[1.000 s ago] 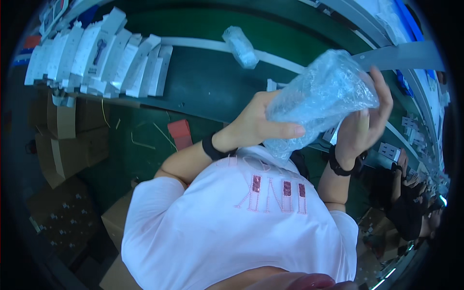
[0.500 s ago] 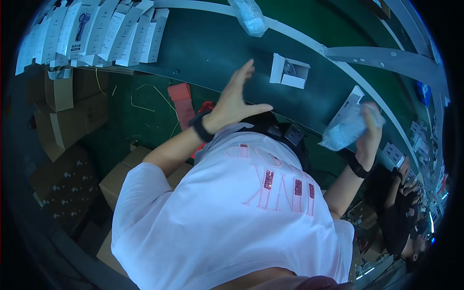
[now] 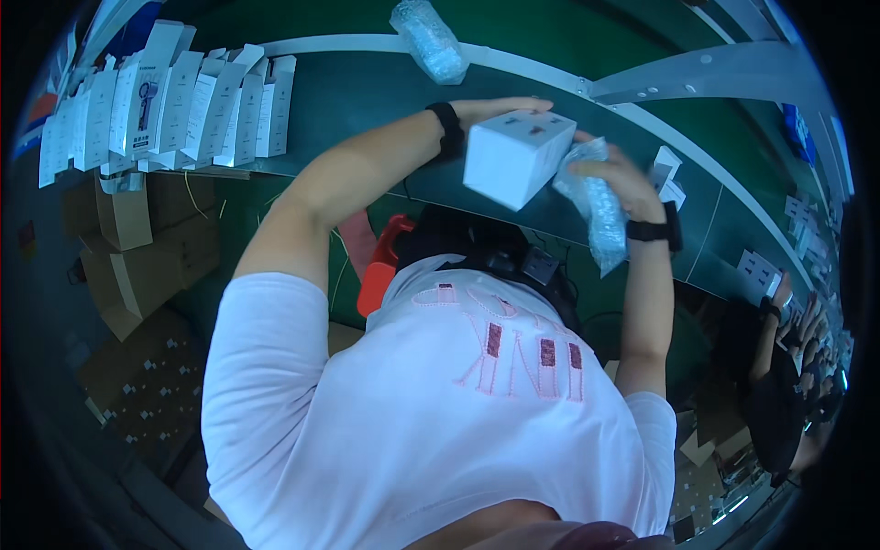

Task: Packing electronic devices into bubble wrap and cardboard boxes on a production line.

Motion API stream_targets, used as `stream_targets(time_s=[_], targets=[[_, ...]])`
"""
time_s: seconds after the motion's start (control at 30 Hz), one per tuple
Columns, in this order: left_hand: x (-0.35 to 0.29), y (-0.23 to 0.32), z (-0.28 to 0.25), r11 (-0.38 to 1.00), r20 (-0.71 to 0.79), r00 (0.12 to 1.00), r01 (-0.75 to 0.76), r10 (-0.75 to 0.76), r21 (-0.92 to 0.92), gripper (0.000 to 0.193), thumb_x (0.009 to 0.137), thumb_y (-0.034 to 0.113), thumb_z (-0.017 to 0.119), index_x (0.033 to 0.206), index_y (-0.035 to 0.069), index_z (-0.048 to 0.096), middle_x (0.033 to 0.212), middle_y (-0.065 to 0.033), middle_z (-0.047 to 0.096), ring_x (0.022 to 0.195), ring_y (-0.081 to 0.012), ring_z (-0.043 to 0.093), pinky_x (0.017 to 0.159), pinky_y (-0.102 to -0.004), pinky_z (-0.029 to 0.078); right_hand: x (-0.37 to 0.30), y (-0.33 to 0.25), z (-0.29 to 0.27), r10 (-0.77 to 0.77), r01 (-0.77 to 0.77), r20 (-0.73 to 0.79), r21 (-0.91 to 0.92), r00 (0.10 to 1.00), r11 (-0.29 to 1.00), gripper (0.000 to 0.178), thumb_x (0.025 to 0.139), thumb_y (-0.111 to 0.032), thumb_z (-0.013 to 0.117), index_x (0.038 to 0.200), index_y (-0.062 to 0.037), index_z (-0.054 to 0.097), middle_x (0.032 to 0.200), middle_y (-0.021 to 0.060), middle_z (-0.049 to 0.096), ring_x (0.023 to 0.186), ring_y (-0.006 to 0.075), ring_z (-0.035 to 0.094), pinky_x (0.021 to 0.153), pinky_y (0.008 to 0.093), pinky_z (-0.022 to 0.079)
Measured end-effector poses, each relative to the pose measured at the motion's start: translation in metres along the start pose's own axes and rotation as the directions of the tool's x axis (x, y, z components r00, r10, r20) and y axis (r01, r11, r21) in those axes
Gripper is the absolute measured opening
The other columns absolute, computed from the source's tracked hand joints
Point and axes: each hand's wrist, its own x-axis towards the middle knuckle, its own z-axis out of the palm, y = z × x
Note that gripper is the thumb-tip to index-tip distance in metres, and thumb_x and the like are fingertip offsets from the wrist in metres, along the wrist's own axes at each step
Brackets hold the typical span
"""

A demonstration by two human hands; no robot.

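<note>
In front of me a white carton [image 3: 515, 165] is tilted up off the table, its bottom end facing me. Around its far side reaches my left hand [image 3: 500, 108], gripping it; most of those fingers are hidden behind the carton. Just right of the carton, my right hand [image 3: 625, 183] is closed on a bubble-wrap packet [image 3: 594, 206], whose lower end hangs toward me. The packet's upper end is beside the carton's right side. Whether the two touch, I cannot tell. What the bubble wrap holds is not visible.
Upright white cartons [image 3: 197, 110] stand in a row at the table's [image 3: 353, 105] far left. Another bubble-wrap packet [image 3: 429, 46] lies across the back rail. A white carton [image 3: 667, 170] lies at the right. Brown cardboard boxes [image 3: 137, 247] are below left. A co-worker [image 3: 775, 394] is far right.
My left hand has moved forward and right and taken hold of the carton, which is now raised and tilted. My right hand has brought the bubble-wrap packet left, close to it.
</note>
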Motion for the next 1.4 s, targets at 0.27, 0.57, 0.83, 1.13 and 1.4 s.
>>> stream_targets(time_s=[0.27, 0.57, 0.83, 1.13, 1.4], targets=[[0.028, -0.038, -0.032, 0.406, 0.469, 0.814, 0.578, -0.342, -0.707, 0.085, 0.088, 0.066, 0.043, 0.136, -0.003, 0.036, 0.119, -0.0343, 0.048, 0.099, -0.037, 0.057, 0.08, -0.0418, 0.053, 0.009, 0.035, -0.029, -0.051, 0.107, 0.168, -0.35, 0.985, 0.931, 0.053, 0.075, -0.015, 0.072, 0.124, 0.0002, 0.056, 0.11, 0.0094, 0.064, 0.096, 0.016, 0.059, 0.087, 0.0275, 0.046], [-0.019, -0.054, 0.015, 0.758, 0.405, 0.909, 0.197, 0.096, -0.622, 0.072, 0.096, 0.055, 0.027, 0.134, -0.006, 0.039, 0.114, -0.03, 0.054, 0.088, -0.0334, 0.062, 0.069, -0.0399, 0.056, -0.022, 0.01, 0.01, -0.196, 0.224, 0.246, -0.091, 0.949, 0.97, 0.027, 0.08, -0.018, 0.072, 0.1, -0.0003, 0.067, 0.094, 0.0044, 0.067, 0.088, 0.0112, 0.058, 0.08, 0.0273, 0.047], [-0.05, -0.024, -0.002, 0.995, -0.046, 0.998, -0.045, 0.049, 0.089, 0.076, 0.085, 0.064, 0.052, 0.132, 0.003, 0.049, 0.123, -0.0143, 0.058, 0.109, -0.0212, 0.058, 0.088, -0.0364, 0.049, -0.011, 0.011, 0.021, -0.295, 0.259, -0.017, -0.434, 0.955, 0.863, 0.025, 0.079, -0.024, 0.073, 0.088, -0.0012, 0.068, 0.08, 0.0057, 0.067, 0.074, 0.0144, 0.059, 0.07, 0.029, 0.046], [-0.053, -0.023, 0.015, 0.824, -0.027, 0.951, -0.252, 0.308, 0.507, 0.052, 0.091, 0.05, 0.055, 0.103, 0.001, 0.067, 0.093, 0.0001, 0.064, 0.083, -0.008, 0.053, 0.071, -0.029, 0.045, -0.041, -0.021, 0.079, -0.495, 0.266, 0.01, -0.853, 0.869, 0.45, 0.036, 0.08, -0.03, 0.066, 0.1, -0.0004, 0.066, 0.099, 0.0223, 0.066, 0.093, 0.0396, 0.063, 0.083, 0.0422, 0.05], [-0.065, 0.007, 0.038, 0.501, -0.109, 0.677, -0.416, 0.728, 0.758, 0.057, 0.081, 0.049, 0.058, 0.105, -0.002, 0.067, 0.077, -0.0109, 0.067, 0.065, -0.0196, 0.064, 0.06, -0.0294, 0.049, -0.058, -0.041, 0.106, -0.609, 0.213, 0.051, -0.957, 0.792, 0.197, 0.042, 0.076, -0.013, 0.07, 0.116, -0.0067, 0.06, 0.094, 0.0189, 0.065, 0.081, 0.037, 0.062, 0.073, 0.0389, 0.05]])
